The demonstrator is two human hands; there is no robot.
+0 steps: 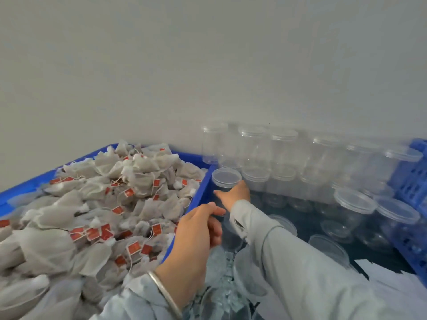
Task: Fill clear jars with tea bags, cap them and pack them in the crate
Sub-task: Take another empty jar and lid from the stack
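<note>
Blue bin [196, 192], left: heaped with tea bags [97, 204] carrying red tags. Blue crate [413, 181], right: holds clear capped jars [284, 155], most upright, stacked along the wall. Right hand [233, 192] reaches into the crate's far-left corner, fingers curled round an upright jar [226, 179], long axis vertical, cap up. Left hand [198, 229] hovers at the bin edge, fingers loosely bent, holding nothing.

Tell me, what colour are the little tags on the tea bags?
The tags are red with pale markings, hanging from whitish tea bags. The head view shows them.
</note>
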